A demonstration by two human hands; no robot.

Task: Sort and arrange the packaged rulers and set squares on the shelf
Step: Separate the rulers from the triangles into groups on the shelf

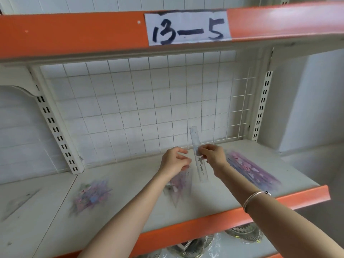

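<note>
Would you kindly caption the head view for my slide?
Right hand pinches a ruler over the shelf; left hand holds a packet.

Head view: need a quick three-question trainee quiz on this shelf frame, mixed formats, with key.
1. True or false: the right hand pinches the clear ruler in its fingers, holding it up in front of the wire grid.
2. Multiple choice: the paper label on the upper shelf edge reads: A) 13-5, B) 15-3, C) 3-15.
3. Fill the gap: the silver bracelet sits on the ___ wrist.

Key: 1 true; 2 A; 3 right.
</note>
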